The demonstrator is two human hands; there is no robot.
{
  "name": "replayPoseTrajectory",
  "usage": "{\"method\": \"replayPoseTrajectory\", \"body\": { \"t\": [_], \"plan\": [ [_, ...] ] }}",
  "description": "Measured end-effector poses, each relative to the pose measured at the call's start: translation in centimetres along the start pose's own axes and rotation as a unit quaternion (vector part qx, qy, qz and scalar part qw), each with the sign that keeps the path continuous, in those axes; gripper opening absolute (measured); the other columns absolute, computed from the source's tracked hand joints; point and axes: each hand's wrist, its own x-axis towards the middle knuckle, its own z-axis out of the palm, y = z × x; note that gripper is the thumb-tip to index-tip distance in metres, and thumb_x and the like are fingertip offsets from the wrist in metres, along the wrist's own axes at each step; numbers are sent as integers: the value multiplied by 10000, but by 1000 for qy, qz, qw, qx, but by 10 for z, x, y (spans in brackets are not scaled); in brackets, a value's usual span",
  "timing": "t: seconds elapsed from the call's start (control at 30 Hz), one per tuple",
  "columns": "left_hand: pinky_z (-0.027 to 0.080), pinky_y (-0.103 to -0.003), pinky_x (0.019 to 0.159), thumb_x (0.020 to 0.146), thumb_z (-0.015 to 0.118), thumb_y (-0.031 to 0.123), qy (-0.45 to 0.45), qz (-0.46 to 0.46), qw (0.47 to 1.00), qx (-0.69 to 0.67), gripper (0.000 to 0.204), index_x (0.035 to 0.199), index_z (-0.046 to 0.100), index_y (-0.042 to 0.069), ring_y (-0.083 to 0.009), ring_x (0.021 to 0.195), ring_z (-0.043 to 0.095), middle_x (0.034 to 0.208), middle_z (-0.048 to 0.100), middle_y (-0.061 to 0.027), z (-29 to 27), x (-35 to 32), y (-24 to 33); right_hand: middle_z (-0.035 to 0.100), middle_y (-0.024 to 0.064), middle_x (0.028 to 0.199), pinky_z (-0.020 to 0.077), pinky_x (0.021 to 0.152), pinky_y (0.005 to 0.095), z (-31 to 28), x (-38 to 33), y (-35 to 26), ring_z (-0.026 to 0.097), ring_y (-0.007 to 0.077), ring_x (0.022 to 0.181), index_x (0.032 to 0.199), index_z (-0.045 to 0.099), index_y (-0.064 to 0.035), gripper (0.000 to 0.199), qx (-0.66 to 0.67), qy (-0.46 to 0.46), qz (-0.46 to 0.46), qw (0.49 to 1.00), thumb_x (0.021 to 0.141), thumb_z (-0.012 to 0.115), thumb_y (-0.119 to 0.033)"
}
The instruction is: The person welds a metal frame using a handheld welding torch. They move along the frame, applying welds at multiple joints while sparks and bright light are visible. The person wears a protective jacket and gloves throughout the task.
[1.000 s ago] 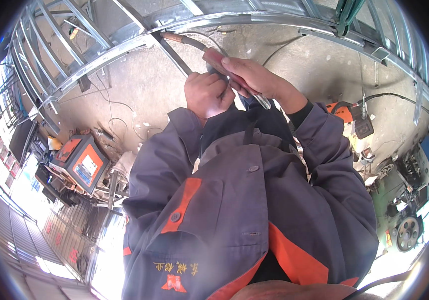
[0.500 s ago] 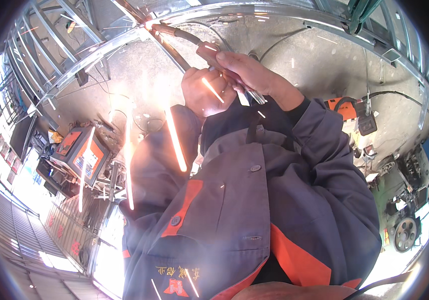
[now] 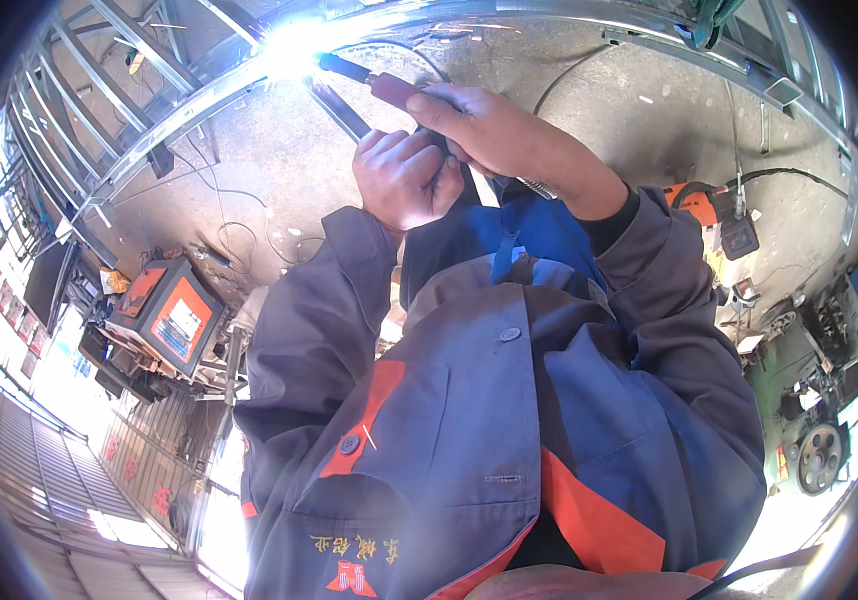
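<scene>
Welding torch [image 3: 389, 88] sits near the top centre of the frame, its dark nozzle reaching up and left into a white glare [image 3: 289, 45] where it meets the galvanised steel frame [image 3: 179, 115] that arcs across the upper left. The right hand [image 3: 494, 130] is wrapped around the reddish handle, thumb laid along the top, fingers curled under. Just below and left of it, the left hand [image 3: 404, 180] is clenched into a fist around a dark flat bar [image 3: 339, 108] that runs up toward the glare, touching the right hand at the knuckles.

To my eye the torch is a stiff, fairly light tool, but the spring-wrapped hose [image 3: 534, 185] trailing from its rear will drag on it, so the handle is the sensible place to hold, well back from the nozzle, which I'd judge to be hot. The frame looks rigid and heavy, not something to shift by hand.

Lower down, blue and orange work jacket [image 3: 509, 400] fills the middle. An orange welding machine [image 3: 174, 315] stands at the left on the concrete floor [image 3: 649, 120], and an orange power tool [image 3: 694, 200] lies at the right.
</scene>
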Motion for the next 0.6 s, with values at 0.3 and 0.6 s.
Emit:
{"method": "replayPoseTrajectory", "body": {
  "t": [0.3, 0.6],
  "plan": [
    [386, -411, 569, 758, 731, 188, -9, -6, 1000, 10, 213, 607, 590, 134, -244, 555, 567, 609, 549, -18, 0, -1, 1, 746, 180, 964, 559, 833, 399, -3, 5, 8, 704, 276, 876, 1221, 725, -11, 614, -16, -12, 31, 999, 1087, 501, -566],
    [393, -401, 567, 723, 741, 166, 3, 1, 1000, -13, 196, 601, 590, 133, -238, 553, 562, 607, 551, -9, 3, 0, -1, 645, 43, 780, 441, 568, 292, 10, 5, 17, 583, 107, 630, 1365, 649, 0, 601, -10, 52, -48, 997, 1097, 569, -533]
  ]
}}
